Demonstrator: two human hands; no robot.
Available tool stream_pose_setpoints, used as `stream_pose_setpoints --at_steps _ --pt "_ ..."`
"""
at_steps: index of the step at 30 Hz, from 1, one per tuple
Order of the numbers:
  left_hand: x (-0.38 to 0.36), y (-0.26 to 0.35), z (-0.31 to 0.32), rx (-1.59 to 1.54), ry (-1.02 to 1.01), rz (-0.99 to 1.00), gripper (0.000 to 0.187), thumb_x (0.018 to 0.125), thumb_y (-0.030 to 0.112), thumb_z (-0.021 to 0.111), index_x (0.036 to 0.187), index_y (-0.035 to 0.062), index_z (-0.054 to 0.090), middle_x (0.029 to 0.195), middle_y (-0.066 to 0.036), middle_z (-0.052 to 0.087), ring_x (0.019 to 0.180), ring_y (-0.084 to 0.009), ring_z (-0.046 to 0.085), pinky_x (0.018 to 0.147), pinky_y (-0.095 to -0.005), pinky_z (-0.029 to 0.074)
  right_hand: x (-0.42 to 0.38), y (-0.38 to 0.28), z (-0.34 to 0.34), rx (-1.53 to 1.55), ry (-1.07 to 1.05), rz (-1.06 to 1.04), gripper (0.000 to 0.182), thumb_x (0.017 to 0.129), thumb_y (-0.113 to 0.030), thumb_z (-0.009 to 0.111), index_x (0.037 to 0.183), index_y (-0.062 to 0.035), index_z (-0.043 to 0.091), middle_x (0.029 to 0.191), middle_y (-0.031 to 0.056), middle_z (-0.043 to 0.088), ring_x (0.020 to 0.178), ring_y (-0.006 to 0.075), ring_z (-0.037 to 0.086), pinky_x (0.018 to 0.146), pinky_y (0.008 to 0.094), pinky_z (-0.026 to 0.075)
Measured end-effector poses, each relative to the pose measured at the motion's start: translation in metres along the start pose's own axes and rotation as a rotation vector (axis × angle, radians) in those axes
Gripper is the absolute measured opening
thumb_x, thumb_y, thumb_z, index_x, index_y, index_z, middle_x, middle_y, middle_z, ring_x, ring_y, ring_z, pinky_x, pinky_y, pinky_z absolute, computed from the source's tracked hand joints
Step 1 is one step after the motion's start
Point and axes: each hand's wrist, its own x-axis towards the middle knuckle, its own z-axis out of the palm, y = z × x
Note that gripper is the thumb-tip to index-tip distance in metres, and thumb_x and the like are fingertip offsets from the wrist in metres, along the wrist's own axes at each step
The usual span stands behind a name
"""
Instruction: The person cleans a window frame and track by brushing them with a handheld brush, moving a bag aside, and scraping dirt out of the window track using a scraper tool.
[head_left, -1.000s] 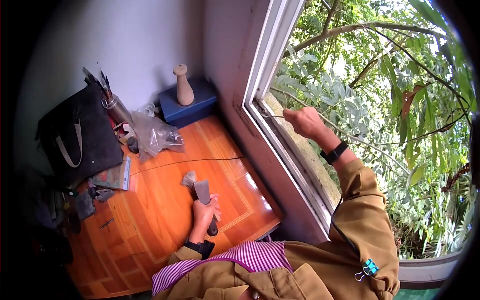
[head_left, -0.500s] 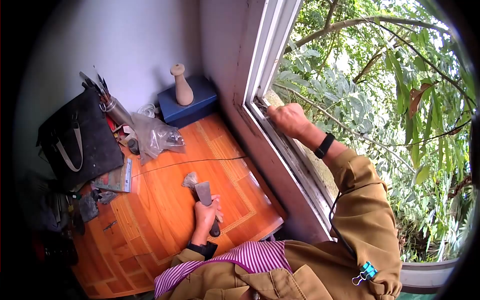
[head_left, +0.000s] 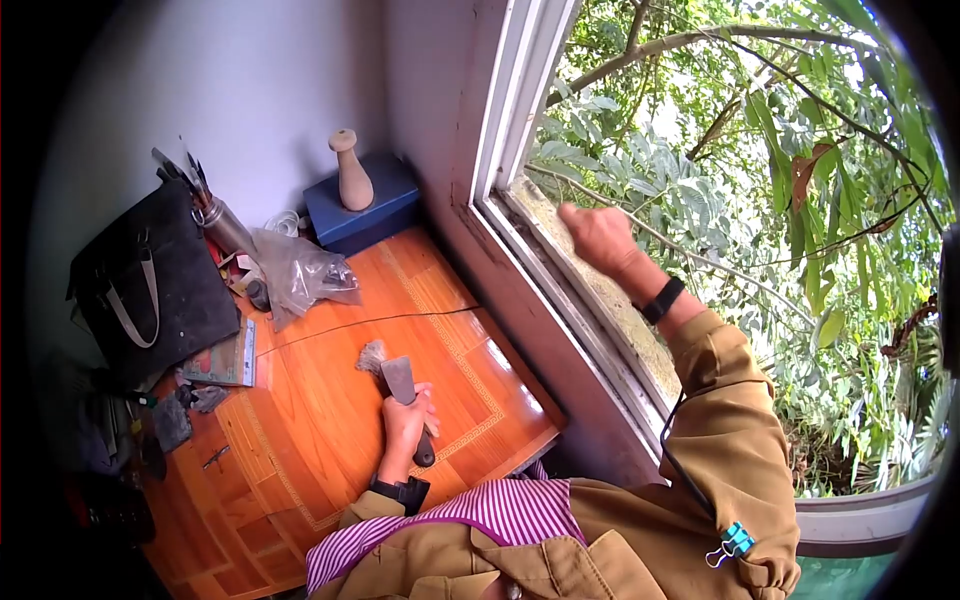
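Observation:
My left hand is closed around a putty knife above the wooden tabletop, its flat metal blade pointing away from me and its dark handle end sticking out below the fingers. Just beyond the blade shows a pale grey tuft like brush bristles; its other end is hidden by the blade and hand. Through the open window reaches my right hand, fingers curled, over the rough outer sill. What those fingers hold, if anything, I cannot tell. The grooved window track lies to the left of that hand.
On the wooden table stand a blue box with a pale wooden vase-shaped piece on it, a plastic bag, a metal cup of tools and a black bag. Leafy branches hang outside the window.
My right hand has moved off the window track and outward over the outer sill. The left hand still grips the putty knife; the whole view has shifted slightly.

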Motion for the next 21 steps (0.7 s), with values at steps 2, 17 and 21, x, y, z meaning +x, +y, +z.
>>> stream_pose_setpoints --at_steps 2,17,21 --pt "0.002 -0.005 -0.001 -0.033 -0.001 0.013 0.019 0.088 0.008 0.052 0.101 -0.0047 0.058 0.063 -0.007 0.053 0.041 -0.0152 0.052 0.035 -0.0282 0.041 0.002 0.036 0.000 -0.015 -0.089 0.342 0.009 0.079 -0.005 0.047 0.086 -0.0065 0.052 0.063 0.0147 0.060 0.058 0.0325 0.060 0.049 0.0457 0.045" --pt "-0.002 0.000 0.001 -0.065 0.010 0.011 0.019 0.088 0.008 0.054 0.101 -0.0051 0.058 0.061 -0.007 0.052 0.041 -0.0145 0.051 0.033 -0.0283 0.041 -0.049 0.016 -0.025 0.157 0.019 -0.217 0.006 0.077 -0.006 0.050 0.073 -0.0098 0.049 0.045 0.0080 0.043 0.041 0.0257 0.049 0.037 0.0381 0.036" --pt "0.002 -0.004 0.000 -0.047 0.011 -0.003 0.019 0.087 0.007 0.054 0.102 -0.0051 0.058 0.061 -0.007 0.052 0.041 -0.0144 0.051 0.033 -0.0284 0.041 -0.028 0.006 -0.010 0.126 0.027 -0.244 0.010 0.069 -0.002 0.051 0.074 -0.0104 0.048 0.050 0.0075 0.047 0.044 0.0280 0.051 0.039 0.0392 0.038"
